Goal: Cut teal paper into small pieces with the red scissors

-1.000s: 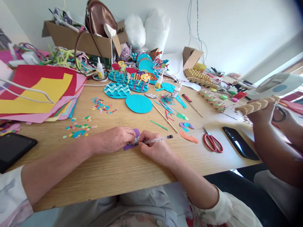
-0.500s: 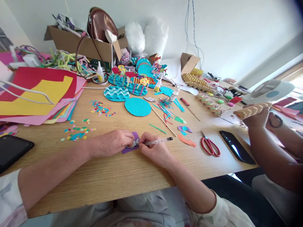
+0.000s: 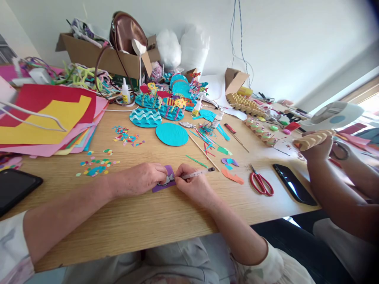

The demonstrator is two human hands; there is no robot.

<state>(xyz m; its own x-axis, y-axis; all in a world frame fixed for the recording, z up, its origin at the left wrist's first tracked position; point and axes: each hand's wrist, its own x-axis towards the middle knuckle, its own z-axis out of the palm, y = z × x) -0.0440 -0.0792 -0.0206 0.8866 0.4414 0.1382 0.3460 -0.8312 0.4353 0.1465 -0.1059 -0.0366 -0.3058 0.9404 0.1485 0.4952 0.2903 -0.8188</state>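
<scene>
My left hand [image 3: 145, 178] is closed, its fingertips pressing a small grey-white cutout [image 3: 169, 179] onto a piece of purple paper [image 3: 160, 188] on the table. My fingers hide part of the cutout. A pen [image 3: 197, 172] with a clear barrel and dark end is gripped in my right hand [image 3: 194, 185], its tip at the cutout's right edge. Beyond my hands lie a round turquoise card disc [image 3: 171, 134] and a green paper strip [image 3: 197, 161]. To the right of the pen is an orange paper scrap [image 3: 232, 176].
Red-handled scissors [image 3: 261, 183] and a black phone [image 3: 294, 184] lie to the right. A co-worker's hands [image 3: 321, 150] hold a piece of egg carton [image 3: 314, 140]. Confetti dots [image 3: 96, 166] and stacked coloured paper [image 3: 53, 118] are on the left. Glue bottles [image 3: 217, 118] stand farther back.
My right hand and the pen have shifted very slightly, with the tip still by the cutout. The co-worker's egg carton piece has moved a little left and down.
</scene>
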